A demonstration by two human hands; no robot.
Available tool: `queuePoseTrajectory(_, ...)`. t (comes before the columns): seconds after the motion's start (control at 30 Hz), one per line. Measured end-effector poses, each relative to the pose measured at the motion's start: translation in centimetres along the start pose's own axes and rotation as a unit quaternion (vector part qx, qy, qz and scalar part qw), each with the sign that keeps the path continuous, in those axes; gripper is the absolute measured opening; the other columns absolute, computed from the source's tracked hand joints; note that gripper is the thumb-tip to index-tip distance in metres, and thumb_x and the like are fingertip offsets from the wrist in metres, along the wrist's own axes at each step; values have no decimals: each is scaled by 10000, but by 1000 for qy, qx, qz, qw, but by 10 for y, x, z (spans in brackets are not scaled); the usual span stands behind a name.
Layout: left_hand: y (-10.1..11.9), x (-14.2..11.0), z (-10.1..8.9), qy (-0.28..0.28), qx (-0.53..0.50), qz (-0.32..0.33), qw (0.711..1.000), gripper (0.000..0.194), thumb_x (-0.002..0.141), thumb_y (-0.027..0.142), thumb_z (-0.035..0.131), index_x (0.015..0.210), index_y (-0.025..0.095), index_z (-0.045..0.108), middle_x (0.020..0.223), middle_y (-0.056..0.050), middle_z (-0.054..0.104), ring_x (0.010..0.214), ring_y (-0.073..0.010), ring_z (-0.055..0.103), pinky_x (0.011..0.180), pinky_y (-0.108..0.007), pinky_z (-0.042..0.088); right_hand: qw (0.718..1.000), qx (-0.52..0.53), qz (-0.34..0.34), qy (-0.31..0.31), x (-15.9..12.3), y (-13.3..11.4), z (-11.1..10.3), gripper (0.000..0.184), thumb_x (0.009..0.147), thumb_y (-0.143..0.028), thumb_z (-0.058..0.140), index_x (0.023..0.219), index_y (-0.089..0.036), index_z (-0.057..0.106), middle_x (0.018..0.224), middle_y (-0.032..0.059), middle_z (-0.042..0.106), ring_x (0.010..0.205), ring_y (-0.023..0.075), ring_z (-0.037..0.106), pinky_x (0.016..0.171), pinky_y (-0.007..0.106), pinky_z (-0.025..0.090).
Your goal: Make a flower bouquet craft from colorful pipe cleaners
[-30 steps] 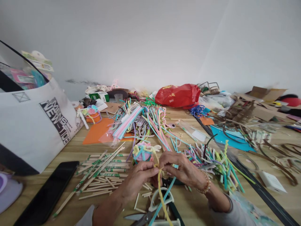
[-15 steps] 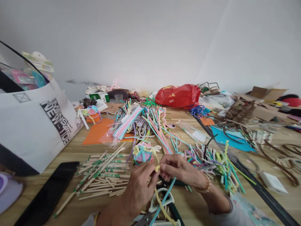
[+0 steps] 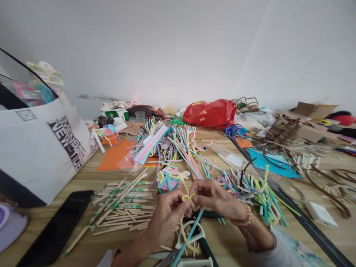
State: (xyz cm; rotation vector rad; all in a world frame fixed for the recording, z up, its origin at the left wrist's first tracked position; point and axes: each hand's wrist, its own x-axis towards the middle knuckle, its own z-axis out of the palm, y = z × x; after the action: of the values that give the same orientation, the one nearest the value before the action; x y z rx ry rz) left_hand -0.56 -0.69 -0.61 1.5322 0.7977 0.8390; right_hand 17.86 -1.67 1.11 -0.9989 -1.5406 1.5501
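A yellow pipe cleaner (image 3: 188, 198), bent into small loops, is pinched between both my hands near the table's front middle. My left hand (image 3: 170, 210) grips its left side, and its tail hangs down below the fingers. My right hand (image 3: 213, 198), with a beaded bracelet at the wrist, pinches the right side. Just behind them sits a pastel pipe-cleaner ball (image 3: 168, 180) with pink, blue and yellow strands. Under my hands lie white-handled scissors (image 3: 182, 244), crossed by a blue pipe cleaner (image 3: 189, 237).
Wrapped chopsticks (image 3: 125, 200) and a black phone (image 3: 57, 226) lie to the left, beside a large white bag (image 3: 47, 148). Heaped pipe cleaners (image 3: 178, 144) fill the middle, with more cut pieces (image 3: 250, 189) at the right. A red plastic bag (image 3: 210, 113) stands by the wall.
The yellow pipe cleaner now shows wider loops between my fingers, and its hanging tail has curled up shorter. My left fingers have opened slightly around it. The blue strand has shifted slightly left.
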Motion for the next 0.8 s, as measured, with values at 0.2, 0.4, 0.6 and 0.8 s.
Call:
queuePoseTrajectory(0.2,-8,6,-3,-158,-318,-196,914,231,681,315,742,750,121,636,581,-19,634,468,-113,561,525,-234,463,995,-54,-23,-77,-4,-12,-8,266,864,-388,635,853,-123,625,725,7,583,659,108,516,624,222,411)
queuePoseTrajectory(0.4,-1,5,-4,-91,-209,-133,964,247,740,363,713,710,123,668,638,-36,643,595,-141,576,627,-254,446,998,-31,-20,-50,-2,-9,-11,205,856,-331,656,864,-127,631,715,3,591,640,103,535,622,224,435)
queuePoseTrajectory(0.6,12,6,-11,-42,-102,-65,992,283,752,393,706,656,131,659,573,40,471,571,-96,372,547,-219,284,998,47,-20,27,2,-3,1,254,782,-318,743,884,-146,586,711,-25,557,572,72,507,549,193,459)
queuePoseTrajectory(0.8,8,11,-14,-20,-322,-135,937,214,676,325,786,724,141,687,648,15,561,574,-86,462,566,-208,373,996,73,-31,35,4,-5,8,271,842,-383,675,937,-153,566,760,-18,560,640,76,548,572,175,494)
